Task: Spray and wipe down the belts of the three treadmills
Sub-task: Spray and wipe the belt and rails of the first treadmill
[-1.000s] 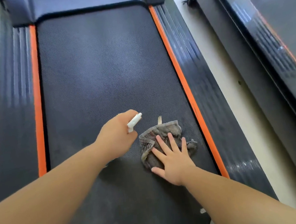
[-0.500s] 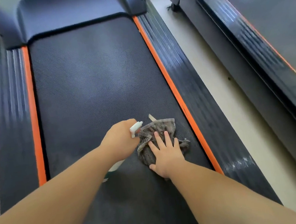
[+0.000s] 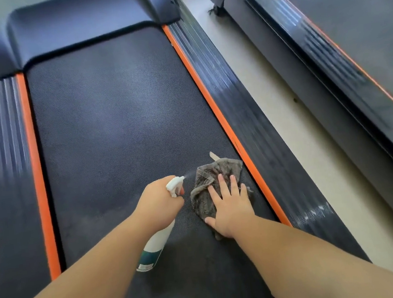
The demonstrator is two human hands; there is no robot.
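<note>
On the belt (image 3: 116, 123), right hand (image 3: 231, 208) presses flat-fingered on the cloth (image 3: 213, 173); left hand (image 3: 158, 203) grips the spray bottle (image 3: 157, 246).

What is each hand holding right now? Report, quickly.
Left hand: grips the spray bottle.
Right hand: open, pressing flat on the cloth.

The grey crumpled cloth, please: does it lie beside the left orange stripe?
No, the grey crumpled cloth lies by the right orange stripe, under the right hand.
</note>
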